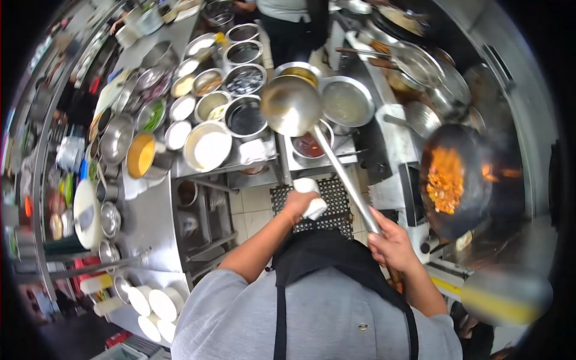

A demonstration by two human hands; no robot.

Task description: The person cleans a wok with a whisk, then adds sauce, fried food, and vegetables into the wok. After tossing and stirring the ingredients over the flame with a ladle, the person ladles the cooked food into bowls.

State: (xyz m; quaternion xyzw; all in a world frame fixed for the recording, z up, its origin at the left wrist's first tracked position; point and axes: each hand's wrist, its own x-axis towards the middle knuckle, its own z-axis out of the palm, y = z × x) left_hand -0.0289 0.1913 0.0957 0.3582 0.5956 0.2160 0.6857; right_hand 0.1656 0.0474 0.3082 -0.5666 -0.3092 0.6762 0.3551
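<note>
My right hand grips the handle of a large steel ladle. Its bowl is raised over the ingredient bowls at the far end. In front of my apron, my left hand is closed around a folded white cloth. To the right of my right hand, a dark wok is tilted, with a blurred orange mass of chopped food along its near side. Orange flames glow by the wok's far side. Neither hand touches the wok.
Steel bowls with sauces and ingredients, including a white-filled pot, crowd the left counter. A bowl of cloudy liquid stands beyond. Strainers lie at the back right. Another person stands at the far end.
</note>
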